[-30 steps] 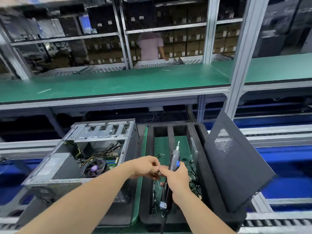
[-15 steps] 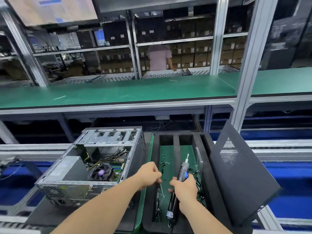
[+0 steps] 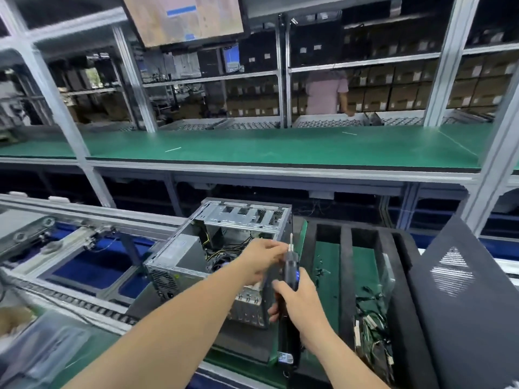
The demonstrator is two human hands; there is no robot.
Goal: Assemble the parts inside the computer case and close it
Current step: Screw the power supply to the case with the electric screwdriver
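Moved since the previous frame, from above the one foam tray [image 3: 346,276] to the right wall of the one computer case [image 3: 179,256]: left hand [image 3: 264,258], right hand [image 3: 300,307], one electric screwdriver [image 3: 290,269]. Computer case left of the tray, side uncovered, cables visible inside. Left hand: fingertips gathered at the bit, grip not discernible. Right hand: wrapped round the screwdriver barrel, bit upward. Far right: one black side panel [image 3: 460,299], leaning.

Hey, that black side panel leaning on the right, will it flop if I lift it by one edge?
The flat black side panel looks like sheet metal with a perforated vent: probably stiff, flexing slightly. Broad and thin, likely light but awkward one-handed. It stands tilted, so a nudge might slide it.
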